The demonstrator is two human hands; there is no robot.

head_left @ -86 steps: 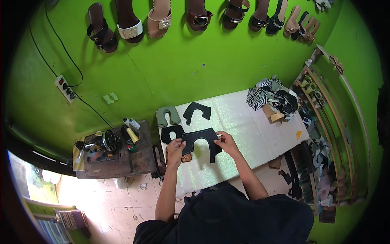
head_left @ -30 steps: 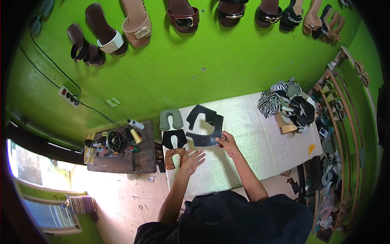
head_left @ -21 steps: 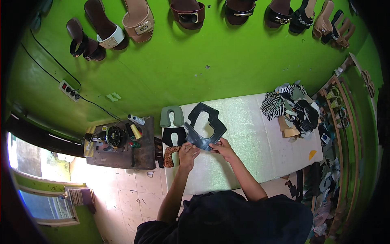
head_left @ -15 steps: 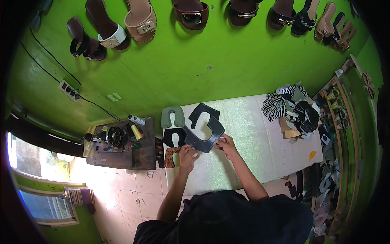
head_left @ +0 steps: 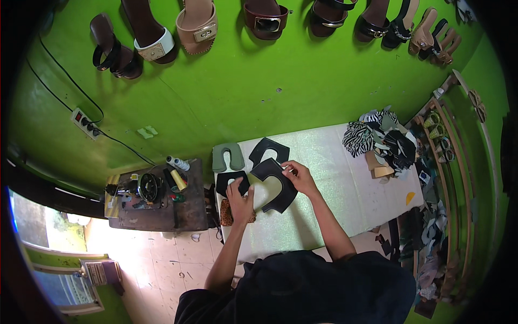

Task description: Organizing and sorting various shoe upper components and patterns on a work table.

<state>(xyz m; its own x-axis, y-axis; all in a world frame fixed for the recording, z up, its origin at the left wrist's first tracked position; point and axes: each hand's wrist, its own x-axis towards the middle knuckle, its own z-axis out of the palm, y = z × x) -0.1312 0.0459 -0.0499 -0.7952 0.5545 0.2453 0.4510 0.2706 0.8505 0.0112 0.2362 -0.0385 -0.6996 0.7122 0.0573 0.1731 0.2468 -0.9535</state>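
Note:
A black U-shaped shoe-upper piece (head_left: 275, 183) lies across the white worktable (head_left: 329, 162). My right hand (head_left: 299, 175) pinches its upper right edge. My left hand (head_left: 241, 195) rests on its lower left arm, over a second black cut piece (head_left: 231, 181) and a brown speckled piece (head_left: 226, 215). Just beyond lie another black cut piece (head_left: 268, 149) and a grey-green one (head_left: 226, 156).
A small sewing machine (head_left: 141, 188) with thread spools (head_left: 177, 163) sits on a dark side table at the left. A heap of patterned fabric pieces (head_left: 386, 140) lies at the table's right end. Sandals (head_left: 197, 24) hang on the green wall; racks of shoe parts stand at the right.
The black U-shaped piece, held flat in both hands earlier, was lifted and turned. My left hand let go for a moment, then came back onto it as it was laid over the smaller pieces.

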